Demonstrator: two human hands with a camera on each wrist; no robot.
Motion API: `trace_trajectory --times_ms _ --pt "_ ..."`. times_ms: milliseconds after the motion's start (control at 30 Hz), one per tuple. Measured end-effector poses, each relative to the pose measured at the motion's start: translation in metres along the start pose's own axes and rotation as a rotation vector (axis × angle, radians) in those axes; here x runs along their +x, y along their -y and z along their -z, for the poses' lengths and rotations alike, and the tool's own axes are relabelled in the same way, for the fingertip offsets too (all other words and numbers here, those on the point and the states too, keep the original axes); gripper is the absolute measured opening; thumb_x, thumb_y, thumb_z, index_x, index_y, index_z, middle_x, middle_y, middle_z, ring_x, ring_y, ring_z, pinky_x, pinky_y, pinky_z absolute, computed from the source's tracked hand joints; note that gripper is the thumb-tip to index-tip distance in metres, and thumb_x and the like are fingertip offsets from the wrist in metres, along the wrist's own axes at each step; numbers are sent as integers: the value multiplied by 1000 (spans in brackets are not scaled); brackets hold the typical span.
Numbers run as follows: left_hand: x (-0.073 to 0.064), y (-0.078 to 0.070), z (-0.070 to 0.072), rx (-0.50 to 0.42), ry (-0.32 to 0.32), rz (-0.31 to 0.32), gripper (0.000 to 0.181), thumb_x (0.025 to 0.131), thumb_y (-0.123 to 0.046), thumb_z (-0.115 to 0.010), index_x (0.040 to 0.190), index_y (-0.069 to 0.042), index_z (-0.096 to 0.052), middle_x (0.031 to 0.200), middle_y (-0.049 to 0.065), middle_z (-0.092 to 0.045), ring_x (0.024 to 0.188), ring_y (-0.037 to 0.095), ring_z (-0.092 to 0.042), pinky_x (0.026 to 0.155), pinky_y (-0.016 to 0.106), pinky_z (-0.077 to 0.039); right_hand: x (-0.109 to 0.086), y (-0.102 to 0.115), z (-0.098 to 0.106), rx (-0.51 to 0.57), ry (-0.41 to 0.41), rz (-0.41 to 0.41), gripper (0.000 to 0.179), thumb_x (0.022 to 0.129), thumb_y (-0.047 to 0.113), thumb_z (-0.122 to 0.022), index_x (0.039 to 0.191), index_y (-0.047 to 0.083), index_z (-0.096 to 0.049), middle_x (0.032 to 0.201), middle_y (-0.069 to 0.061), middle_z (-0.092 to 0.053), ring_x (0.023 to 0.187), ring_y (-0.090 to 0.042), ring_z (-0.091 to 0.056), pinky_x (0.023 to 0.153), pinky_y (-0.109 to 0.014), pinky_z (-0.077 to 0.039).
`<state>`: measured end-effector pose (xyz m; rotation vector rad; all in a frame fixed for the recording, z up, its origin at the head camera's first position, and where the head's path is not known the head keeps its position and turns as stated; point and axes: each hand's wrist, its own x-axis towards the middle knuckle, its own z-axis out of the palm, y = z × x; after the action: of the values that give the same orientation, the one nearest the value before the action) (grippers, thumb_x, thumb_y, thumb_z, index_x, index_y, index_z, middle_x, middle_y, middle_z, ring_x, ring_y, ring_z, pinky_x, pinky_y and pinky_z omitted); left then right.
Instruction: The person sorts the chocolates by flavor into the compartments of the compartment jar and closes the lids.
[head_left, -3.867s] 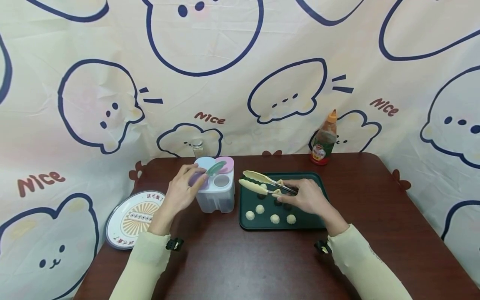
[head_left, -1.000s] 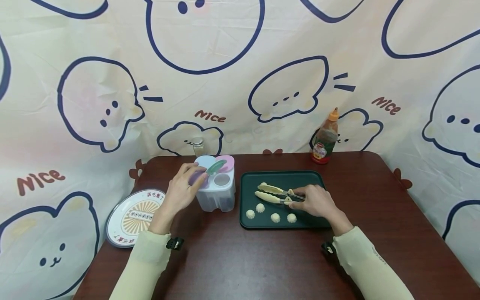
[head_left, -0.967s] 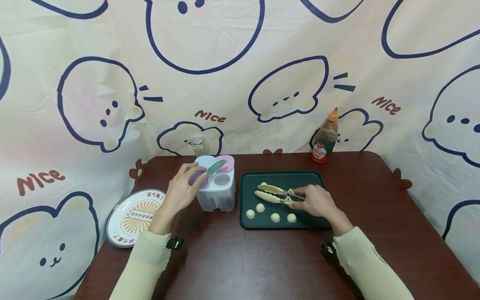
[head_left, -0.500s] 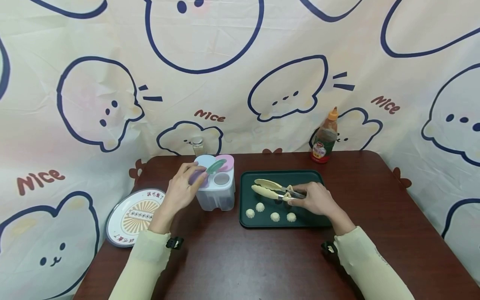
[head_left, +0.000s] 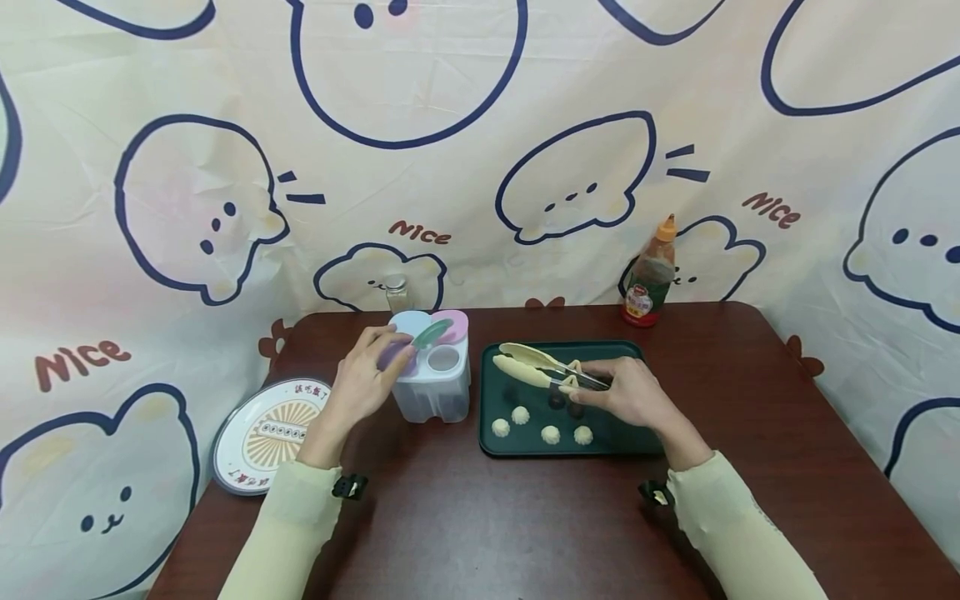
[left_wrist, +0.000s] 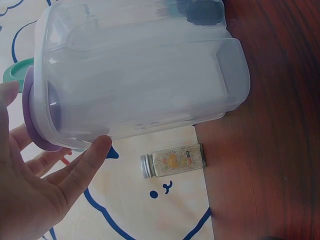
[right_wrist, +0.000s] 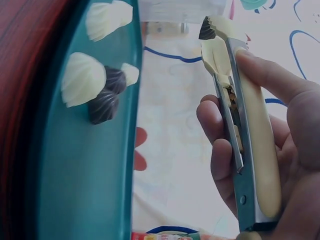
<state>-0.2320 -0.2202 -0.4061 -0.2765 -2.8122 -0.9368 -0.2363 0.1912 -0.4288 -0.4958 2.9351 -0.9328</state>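
My right hand (head_left: 632, 393) grips cream-tipped tongs (right_wrist: 260, 145), raised over the dark green tray (head_left: 540, 451). A dark fluted piece (right_wrist: 206, 30) is at the tongs' tips in the right wrist view. White fluted pieces (head_left: 550, 435) and dark pieces (right_wrist: 104, 106) lie on the tray. My left hand (head_left: 358, 377) holds the corner of a clear storage container (left_wrist: 135, 85), its fingers at the purple lid (left_wrist: 33, 112) and one fingertip against the side wall. The container's green lid (head_left: 432, 333) is flipped up, with a round opening in front of it.
At the left of the brown table (head_left: 480, 525) lies a round printed plate (head_left: 272, 437). A small glass spice jar (left_wrist: 177, 161) stands behind the container. A sauce bottle with an orange cap (head_left: 648, 279) stands at the back right, before a patterned cloth backdrop (head_left: 465, 200).
My right hand has lifted the tongs from low over the tray and carried them a little left, toward the container. Dark pieces show again beneath them. My left hand has stayed in place.
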Motion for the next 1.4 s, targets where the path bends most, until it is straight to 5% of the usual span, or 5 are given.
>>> trace_trajectory --times_ms 200,633,1267,1400 --pt "0 0 0 -4 1 3 57 97 -65 -44 133 -23 -59 154 8 -41 140 40 -42 111 71 -29 0 10 4 37 -18 31 58 82 47 -79 128 13 -69 101 -6 -75 75 -16 -54 54 -28 -39" --pt "0 0 0 -4 -2 6 58 97 -66 -44 134 -24 -59 154 8 -41 140 39 -42 111 72 -28 0 35 8 100 -28 61 56 82 45 -80 129 17 -69 76 5 -68 61 -15 -49 51 -25 -36" --pt "0 -1 0 3 -5 7 58 97 -65 -43 134 -23 -59 154 8 -42 139 40 -44 110 69 -34 8 60 -4 176 -9 78 52 84 40 -79 130 19 -68 67 3 -64 49 -14 -54 47 -28 -43" --pt "0 -1 0 4 -4 8 58 97 -65 -44 134 -23 -59 154 8 -42 139 41 -44 109 67 -36 12 62 -8 179 -8 86 52 84 39 -79 130 19 -68 62 3 -59 46 -12 -47 43 -26 -37"
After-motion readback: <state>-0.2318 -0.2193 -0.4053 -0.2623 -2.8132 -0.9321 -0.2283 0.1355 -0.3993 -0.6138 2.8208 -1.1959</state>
